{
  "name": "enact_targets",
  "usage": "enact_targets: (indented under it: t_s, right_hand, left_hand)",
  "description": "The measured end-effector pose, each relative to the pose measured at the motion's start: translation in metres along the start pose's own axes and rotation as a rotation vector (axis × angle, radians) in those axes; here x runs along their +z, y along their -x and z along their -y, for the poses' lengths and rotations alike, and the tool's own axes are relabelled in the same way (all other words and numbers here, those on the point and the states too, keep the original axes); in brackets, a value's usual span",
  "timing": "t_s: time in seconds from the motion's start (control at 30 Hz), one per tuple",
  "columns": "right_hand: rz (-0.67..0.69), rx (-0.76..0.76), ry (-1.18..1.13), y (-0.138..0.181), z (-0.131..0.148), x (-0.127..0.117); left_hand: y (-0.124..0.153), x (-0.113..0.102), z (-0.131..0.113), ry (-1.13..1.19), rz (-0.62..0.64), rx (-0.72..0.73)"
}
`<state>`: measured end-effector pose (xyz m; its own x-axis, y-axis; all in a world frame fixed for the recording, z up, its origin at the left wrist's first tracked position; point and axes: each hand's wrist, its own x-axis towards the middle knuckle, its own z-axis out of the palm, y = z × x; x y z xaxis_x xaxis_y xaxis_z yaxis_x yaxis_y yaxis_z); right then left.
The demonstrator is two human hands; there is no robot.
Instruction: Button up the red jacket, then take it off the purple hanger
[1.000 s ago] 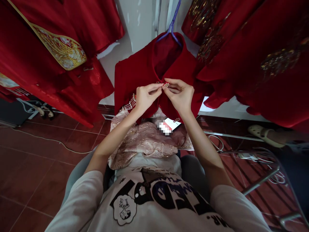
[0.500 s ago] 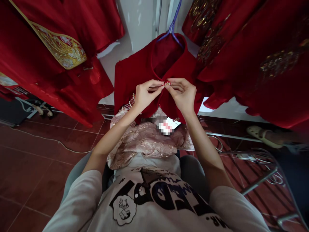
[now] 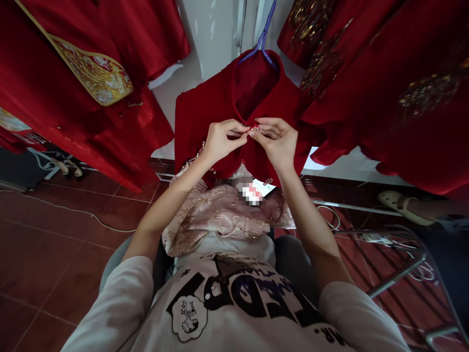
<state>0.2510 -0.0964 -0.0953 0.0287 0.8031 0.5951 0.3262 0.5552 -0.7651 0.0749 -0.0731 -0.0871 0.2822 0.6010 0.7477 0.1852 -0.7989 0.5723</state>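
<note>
both hands meet at the collar of a red jacket that hangs on a purple hanger straight ahead. the left hand has a closed grip, thumb and forefinger pinched on the left edge of the collar opening; the right hand has the same pinched grip on the right edge, holding a small gold clasp between the fingertips. the two grips touch each other at the clasp, so the fastening itself is mostly hidden by the fingers.

below the hands, a pale pink embroidered garment lies over the person's lap, with a white tag on it just under the jacket's hem. a string of beads hangs at the jacket's lower left edge, partly behind the left wrist.

other red garments crowd in: one at the left with a gold embroidered panel, and two at the upper right with gold patches. a metal rack stands at the lower right on the red tiled floor, and a pale sandal shows beyond it.

compared with half a second ago, the hands sit at nearly the same spot, the left fingers curled a little tighter.

count: two hands, one hanger, one clasp in view.
</note>
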Motion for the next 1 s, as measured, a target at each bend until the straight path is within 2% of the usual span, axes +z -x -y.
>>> enact_targets:
  t_s: [0.2,0.33,0.43,0.53,0.63,0.73,0.83,1.0]
  right_hand:
    - [0.033,-0.002,0.003,0.0,0.0,-0.004]
    - [-0.016,-0.012,0.031,-0.004,0.003,0.003]
    - [-0.073,-0.022,0.069,-0.007,0.007,0.013]
    - [-0.042,-0.01,0.112,-0.001,0.009,0.016]
    - [0.023,-0.005,0.163,0.016,0.005,0.008]
    - [0.059,0.053,0.296,0.035,-0.003,-0.007]
    - [0.136,0.115,0.418,0.04,-0.007,-0.024]
    - [0.3,0.131,0.234,0.03,0.0,-0.047]
  left_hand:
    - [-0.006,-0.01,-0.004,-0.056,0.083,0.04]
    - [-0.004,-0.003,-0.009,-0.037,0.096,0.002]
    - [0.005,0.011,-0.012,-0.015,0.007,-0.064]
    - [0.019,0.024,-0.007,0.04,-0.141,-0.178]
    - [0.037,0.032,0.002,0.155,-0.211,-0.289]
    - [0.056,0.041,0.008,0.305,-0.183,-0.397]
    - [0.07,0.051,0.011,0.418,-0.163,-0.513]
    - [0.076,0.06,0.008,0.427,-0.146,-0.544]
